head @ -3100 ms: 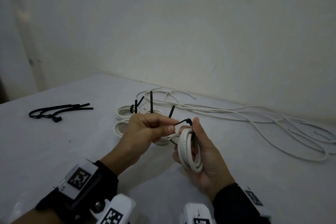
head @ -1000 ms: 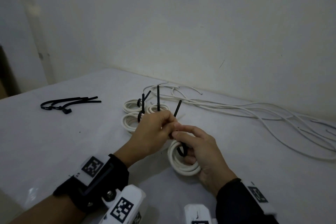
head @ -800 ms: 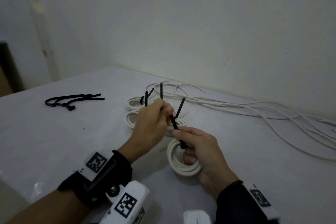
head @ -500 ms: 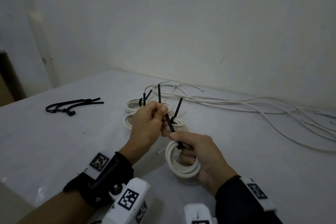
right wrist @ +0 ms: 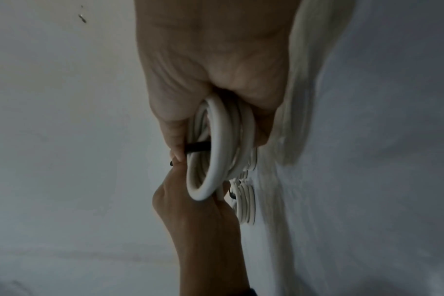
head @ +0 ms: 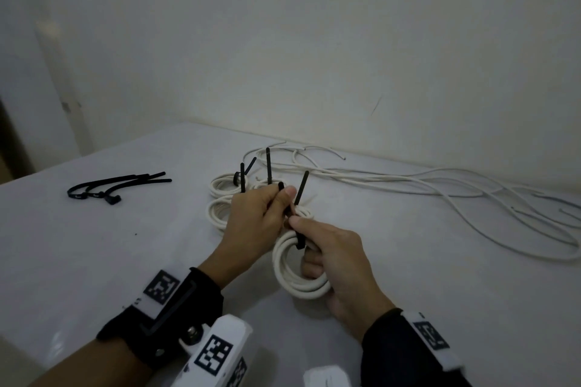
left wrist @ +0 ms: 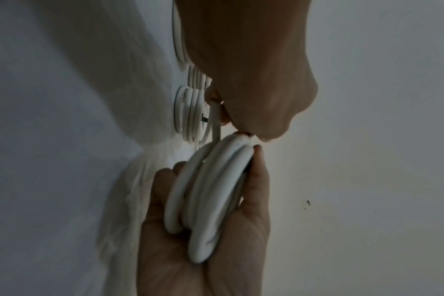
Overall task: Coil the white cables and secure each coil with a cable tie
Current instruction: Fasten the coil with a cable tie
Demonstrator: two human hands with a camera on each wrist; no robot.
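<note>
The coil (head: 294, 267) being worked on is up off the bench (head: 110, 261), gripped in the right hand (head: 339, 264), whose fingers curl through the loops while its thumb and forefinger pinch the black cable tie (head: 298, 237) where it wraps the coil. The left hand (head: 254, 223) is closed on the tie's tail, just above the coil, looking like it's pulling it snug. So I'd say this coil is nearly done, only the cinching left.

Just behind the coil sit the finished coils (head: 224, 198), several of them as far as I can count, each with a black tie end sticking up. Farther behind the coil and off to its right, a mess of loose white cables (head: 440, 195) sprawls along the wall (head: 314, 41), so there's plenty of coiling left. Well to the left of the coil lies a small bunch of spare ties (head: 113, 190), so supply looks fine.

Nothing really blocks the way, though the finished coils sit close behind the hands and could get bumped.
</note>
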